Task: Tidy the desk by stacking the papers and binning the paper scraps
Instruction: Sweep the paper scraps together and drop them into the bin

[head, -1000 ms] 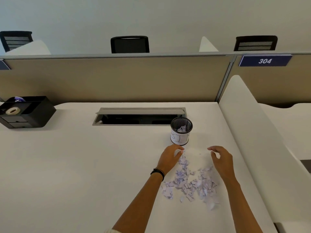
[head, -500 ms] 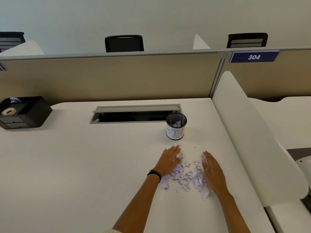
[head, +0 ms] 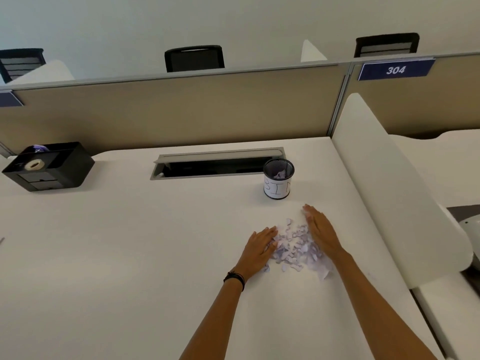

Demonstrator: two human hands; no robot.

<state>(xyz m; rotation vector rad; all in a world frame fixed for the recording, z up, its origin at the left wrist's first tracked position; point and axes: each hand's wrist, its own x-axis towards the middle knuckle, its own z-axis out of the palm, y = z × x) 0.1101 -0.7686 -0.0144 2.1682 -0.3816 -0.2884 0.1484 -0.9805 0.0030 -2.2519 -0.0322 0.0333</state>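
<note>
While our left hand [head: 259,249] and right hand [head: 322,231] lie flat, each grip spread and clamped on nothing, beside the paper scraps [head: 294,246] on the tabletop [head: 130,255], we judge we must next scoop them into the mesh bin [head: 278,179] nearby.

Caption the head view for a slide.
Both hands, left and right, corral scraps near the bin.

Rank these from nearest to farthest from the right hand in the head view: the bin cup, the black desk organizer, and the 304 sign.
From the right hand:
1. Bin cup, just beyond the fingertips, slightly left.
2. 304 sign, up on the partition, back right.
3. Black desk organizer, far left desk edge.
</note>
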